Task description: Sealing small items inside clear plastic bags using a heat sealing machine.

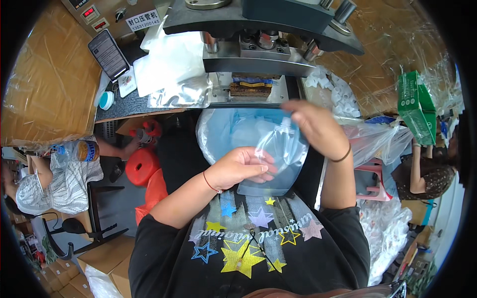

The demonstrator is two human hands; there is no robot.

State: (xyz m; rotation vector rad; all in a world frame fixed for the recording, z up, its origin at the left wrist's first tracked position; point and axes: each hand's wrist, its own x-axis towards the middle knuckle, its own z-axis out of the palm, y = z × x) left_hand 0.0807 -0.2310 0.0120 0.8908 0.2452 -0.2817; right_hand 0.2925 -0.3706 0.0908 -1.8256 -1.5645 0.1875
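Observation:
A clear plastic pouch (pixel 290 171) with a ribbed neck at its top stands tilted in front of my body. My left hand (pixel 241 168) holds it by its left side, and some fingertips show through the film. Beside the pouch's neck, my right hand (pixel 320 130) is raised with its fingers loosely stretched to the left, slightly blurred; I see nothing in it. Behind the pouch is a round tub (pixel 211 124) lined with light blue plastic, with more clear plastic inside. Beyond it, the press (pixel 258 64) has a dark wooden block (pixel 251 89) on its metal base.
Silvery and white pouches (pixel 171 69) lie left of the press, near a phone (pixel 108 54) and a small round teal-and-white container (pixel 106 100). A red stool (pixel 142 166) stands at left. Another person holds a green box (pixel 416 107) at right; one more person sits at left.

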